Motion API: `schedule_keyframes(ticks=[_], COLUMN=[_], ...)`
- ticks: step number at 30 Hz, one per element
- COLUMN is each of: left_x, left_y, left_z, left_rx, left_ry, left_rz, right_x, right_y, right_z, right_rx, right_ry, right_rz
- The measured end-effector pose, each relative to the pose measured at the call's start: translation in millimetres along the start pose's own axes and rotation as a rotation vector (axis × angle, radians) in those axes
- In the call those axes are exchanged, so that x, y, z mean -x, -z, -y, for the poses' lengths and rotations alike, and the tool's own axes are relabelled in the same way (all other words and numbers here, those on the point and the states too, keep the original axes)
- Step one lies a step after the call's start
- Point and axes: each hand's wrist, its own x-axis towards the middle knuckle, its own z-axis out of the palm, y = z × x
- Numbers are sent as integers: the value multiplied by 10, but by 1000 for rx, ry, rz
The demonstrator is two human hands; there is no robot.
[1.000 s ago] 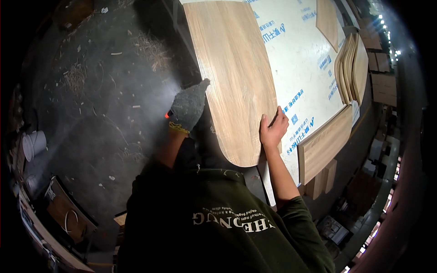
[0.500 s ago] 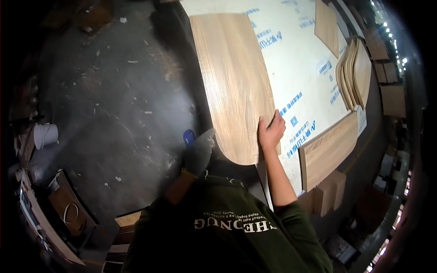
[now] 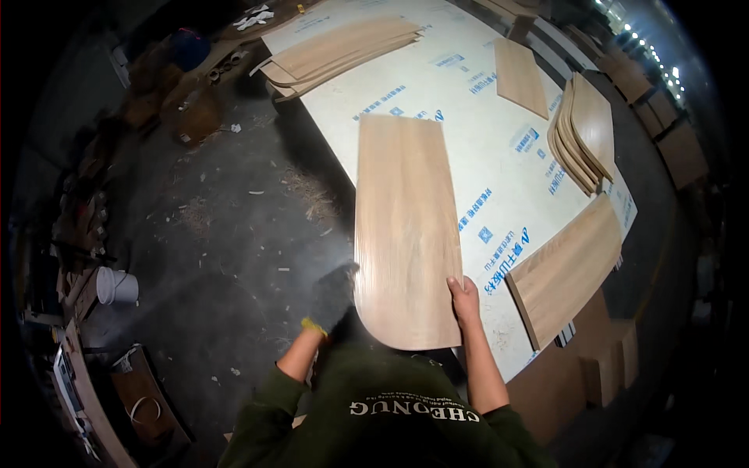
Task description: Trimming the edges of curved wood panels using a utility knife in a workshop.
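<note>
A white bucket [image 3: 117, 286] stands on the floor well to the left of the white table [image 3: 484, 148]. Wood shavings [image 3: 310, 196] litter the floor nearer the table's left edge. The left hand [image 3: 334, 292], in a grey glove with a yellow cuff, is just off that edge, beside the long wood-grain board's [image 3: 409, 234] left side; it is blurred, so I cannot tell whether its fingers grip. A stack of panels [image 3: 335, 56] lies at the table's far left corner, jutting past it. The long board itself lies across the table's left edge, its rounded near end overhanging. The bare right hand [image 3: 466, 300], over the table, grasps the board's right side, thumb on top. A small flat panel [image 3: 521, 78] lies toward the table's far right; curved pieces [image 3: 581, 132] are stacked at its right edge, and a thick panel [image 3: 566, 269] sits along its near right edge.
</note>
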Motion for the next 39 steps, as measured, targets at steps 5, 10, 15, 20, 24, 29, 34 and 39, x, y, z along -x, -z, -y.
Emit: schedule_keyframes(ticks=[5, 10, 15, 20, 24, 29, 34, 39], left_x=[-626, -1164, -1514, -755, -94, -514, -1201, -153], left_y=[9, 71, -46, -165, 63, -16, 81, 330], left_z=[572, 694, 418, 667, 461, 666, 433, 217], left_rx=[304, 214, 127, -190, -219, -171, -125, -337], left_ry=[-69, -107, -466, -661, -545, -584, -579, -495], left_rz=[34, 7, -108, -272, 303, -308, -260, 79], right_x=[197, -92, -235, -269, -241, -282, -338, -377], right_y=[-341, -168, -319, -336, -317, -406, -554, -532], right_z=[582, 594, 529, 537, 538, 553, 615, 585], right_rx=[341, 856, 943, 893, 895, 932, 908, 899], right_ry=[169, 553, 629, 620, 618, 625, 634, 627], right_rz=[-200, -113, 110, 85, 85, 74, 42, 23])
